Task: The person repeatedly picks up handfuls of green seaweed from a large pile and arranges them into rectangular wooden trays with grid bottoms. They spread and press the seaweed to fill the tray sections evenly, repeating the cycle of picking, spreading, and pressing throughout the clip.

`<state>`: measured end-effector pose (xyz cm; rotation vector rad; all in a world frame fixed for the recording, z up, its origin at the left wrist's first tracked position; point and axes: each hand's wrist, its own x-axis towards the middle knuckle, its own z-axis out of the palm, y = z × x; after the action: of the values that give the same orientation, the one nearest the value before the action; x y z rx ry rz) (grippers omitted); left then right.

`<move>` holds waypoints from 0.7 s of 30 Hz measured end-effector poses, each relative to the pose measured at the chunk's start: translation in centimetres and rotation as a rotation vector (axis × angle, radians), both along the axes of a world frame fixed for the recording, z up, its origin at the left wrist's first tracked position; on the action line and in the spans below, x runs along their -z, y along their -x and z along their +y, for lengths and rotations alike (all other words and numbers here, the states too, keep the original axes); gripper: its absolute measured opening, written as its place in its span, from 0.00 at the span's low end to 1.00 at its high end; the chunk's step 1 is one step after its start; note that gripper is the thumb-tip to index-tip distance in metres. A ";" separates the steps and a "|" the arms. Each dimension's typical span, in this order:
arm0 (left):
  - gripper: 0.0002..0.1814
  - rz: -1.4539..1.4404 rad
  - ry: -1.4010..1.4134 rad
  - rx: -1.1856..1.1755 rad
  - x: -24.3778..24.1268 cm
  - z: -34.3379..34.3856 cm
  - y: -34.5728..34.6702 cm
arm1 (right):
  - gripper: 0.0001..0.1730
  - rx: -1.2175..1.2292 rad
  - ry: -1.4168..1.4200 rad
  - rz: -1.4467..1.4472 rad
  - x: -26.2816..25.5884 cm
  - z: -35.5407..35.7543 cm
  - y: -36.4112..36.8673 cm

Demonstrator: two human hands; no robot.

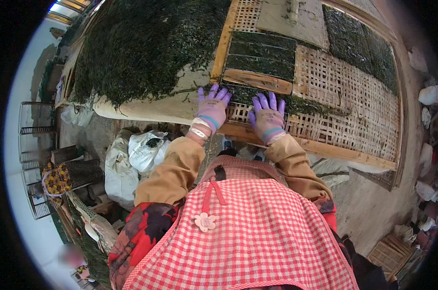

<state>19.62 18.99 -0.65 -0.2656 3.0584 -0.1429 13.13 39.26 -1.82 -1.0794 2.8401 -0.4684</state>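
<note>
My left hand [212, 108], in a purple-fingered work glove, rests at the front left of a woven slatted tray with its fingers spread. My right hand [268, 116], gloved the same way, lies palm down with fingers apart. Between and under the fingertips runs a row of dark green plant strands [242, 95]. Just beyond the fingers lies a flat wooden bar [257, 81]. Behind it, a rectangular patch of packed strands [261, 52] is crossed by thin pale lines. The woven tray [344, 87] has a wooden front rail [335, 150] below my right wrist.
A large heap of dark green strands [150, 47] covers pale cloth [150, 113] at the left. A grey board [293, 23] lies on the tray's far part, near more strands [360, 47]. White sacks [146, 150] stand on the floor. Another person [74, 257] is at lower left.
</note>
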 end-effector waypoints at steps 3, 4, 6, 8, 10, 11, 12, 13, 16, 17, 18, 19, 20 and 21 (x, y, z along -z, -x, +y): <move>0.27 0.101 -0.105 -0.022 -1.8 0.0 0.5 | 0.31 0.105 -0.097 -0.092 -1.1 -0.5 -0.6; 0.27 0.197 -0.137 -0.024 -2.1 0.2 0.4 | 0.30 0.071 -0.037 0.045 -0.1 -1.0 -0.8; 0.26 0.024 -0.030 0.122 -1.2 0.9 1.3 | 0.29 0.056 -0.026 0.161 1.6 -2.1 -1.2; 0.25 0.072 0.002 0.161 2.5 -0.2 0.2 | 0.28 0.083 -0.119 0.113 2.1 -3.4 -1.7; 0.25 0.087 -0.126 0.140 1.8 -1.1 -0.5 | 0.29 0.061 0.012 0.064 0.0 -3.6 -1.6; 0.24 0.090 -0.191 0.131 1.3 -1.6 -0.8 | 0.29 0.053 0.076 0.036 -0.8 -3.8 -1.8; 0.20 0.130 -0.308 0.157 0.8 -2.3 -0.7 | 0.28 0.017 0.073 0.094 -0.2 -4.5 -1.5; 0.20 0.217 -0.402 0.087 0.4 -2.7 -0.3 | 0.28 0.022 0.052 0.074 0.2 -4.6 -1.5; 0.20 0.413 -0.529 -0.116 -1.1 -3.9 2.0 | 0.26 0.065 0.126 0.047 -0.1 -4.9 -1.9; 0.20 0.383 -0.507 -0.091 -0.6 -4.6 3.2 | 0.26 0.072 0.155 0.045 -0.7 -5.3 -1.9; 0.19 0.358 -0.484 -0.063 -0.2 -5.3 4.6 | 0.25 0.082 0.187 0.047 -1.6 -5.6 -1.6; 0.19 0.333 -0.461 -0.036 0.1 -5.8 5.3 | 0.25 0.089 0.218 0.050 -2.0 -5.9 -1.5; 0.18 0.260 -0.440 0.002 0.6 -5.9 5.0 | 0.23 0.098 0.224 0.086 -1.9 -6.0 -1.4; 0.17 0.205 -0.418 0.040 0.3 -6.3 4.7 | 0.23 0.119 0.235 0.066 -1.6 -6.0 -1.0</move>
<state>14.94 12.69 -0.94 -0.2009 3.1904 0.5482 14.10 33.29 -0.24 -0.9782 2.9768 -0.8081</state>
